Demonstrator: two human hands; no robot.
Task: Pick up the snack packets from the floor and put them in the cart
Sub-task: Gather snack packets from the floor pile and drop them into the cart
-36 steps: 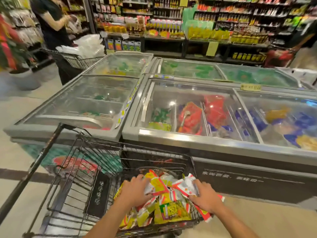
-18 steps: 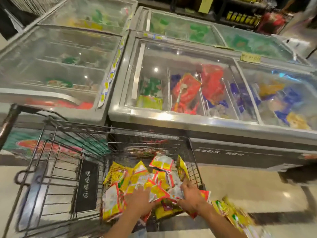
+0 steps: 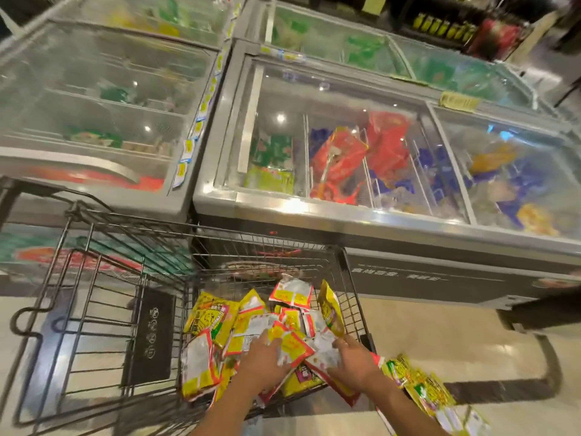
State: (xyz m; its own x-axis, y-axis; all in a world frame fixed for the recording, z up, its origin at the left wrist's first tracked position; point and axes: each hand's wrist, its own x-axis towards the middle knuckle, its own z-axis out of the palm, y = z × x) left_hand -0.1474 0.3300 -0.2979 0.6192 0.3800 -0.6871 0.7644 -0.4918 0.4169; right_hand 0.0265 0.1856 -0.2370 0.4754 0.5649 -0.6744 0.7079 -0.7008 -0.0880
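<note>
Head view, looking down. Shop aisle, glossy beige floor w/ light reflections. A black wire cart stands on it, far side just beside two grey chest freezers.

The right freezer has sliding glass lids. Inside are red bags, green packs and blue & yellow packs further right, w/ wire dividers btw them. The left freezer has a strip of yellow price tags along its edge; contents mostly blurred under glass. Two more glass-topped freezers sit behind, w/ green packs inside. Top right: a dark shelf w/ rows of yellow-green bottles, blurred.

The snack packets are yellow, red-edged, some pale. They lie heaped in the right part of the cart, a few leaning on its wire wall. A dark plate w/ pale characters hangs inside the cart, left of the heap.

Both hands reach into the cart, onto the heap. The left hand is palm down, fingertips hidden under a red-yellow pkt; can't tell if it grips. The right hand has fingers curled round a crumpled pale pkt.

More yellow-green pkts are outside the cart, by the right forearm. They are motion-blurred; can't tell if on the floor or in the air.
</note>
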